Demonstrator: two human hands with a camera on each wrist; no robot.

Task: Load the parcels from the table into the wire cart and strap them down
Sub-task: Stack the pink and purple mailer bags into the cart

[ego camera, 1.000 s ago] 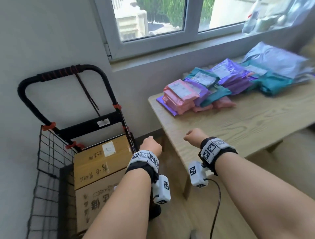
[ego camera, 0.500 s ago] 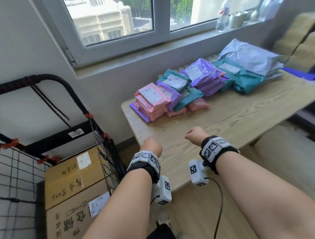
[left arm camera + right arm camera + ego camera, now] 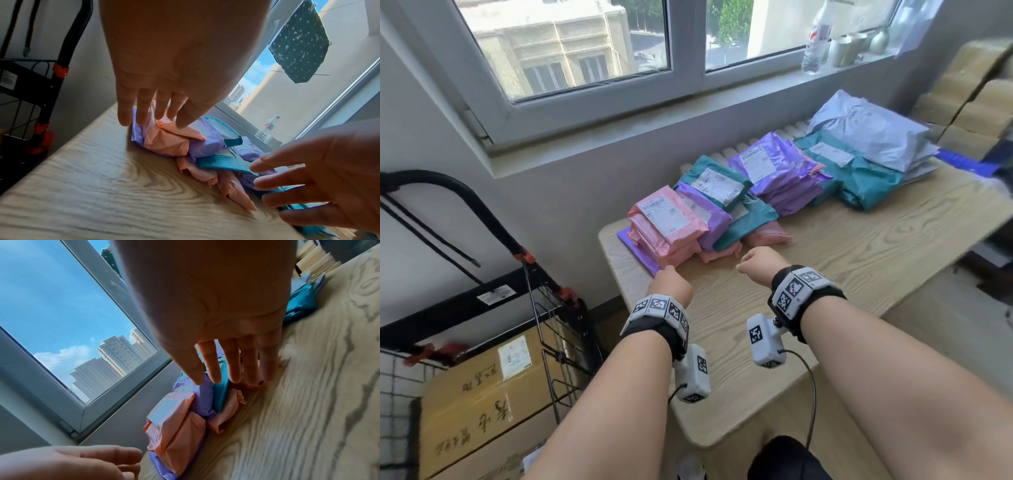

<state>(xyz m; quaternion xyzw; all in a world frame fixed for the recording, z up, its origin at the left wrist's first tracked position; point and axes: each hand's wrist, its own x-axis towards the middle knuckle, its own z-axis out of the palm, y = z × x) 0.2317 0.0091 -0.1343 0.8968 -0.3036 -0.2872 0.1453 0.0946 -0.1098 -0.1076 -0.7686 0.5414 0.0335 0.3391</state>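
Observation:
Soft mailer parcels lie in a row at the back of the wooden table (image 3: 825,274). At the left end a pink stack (image 3: 667,226) lies on a flat purple parcel (image 3: 637,253), then purple (image 3: 705,219) and teal (image 3: 722,185) ones. My left hand (image 3: 671,286) reaches, fingers straight, to the pink stack's near edge (image 3: 164,139). My right hand (image 3: 760,263) stretches its straight fingers over the teal and small pink parcels (image 3: 228,404). Neither hand holds anything. The wire cart (image 3: 544,308) stands left of the table with cardboard boxes (image 3: 482,394) in it.
A black cord (image 3: 428,236) hangs from the cart's handle (image 3: 465,195). Bigger purple (image 3: 774,171), teal (image 3: 859,178) and grey-blue (image 3: 869,133) parcels lie farther right. A bottle (image 3: 816,44) stands on the window sill. Cardboard boxes (image 3: 969,99) are stacked at the far right.
The view has swung from the cart to the table. Both hands have moved forward from the table's front edge to the left end of the parcel row.

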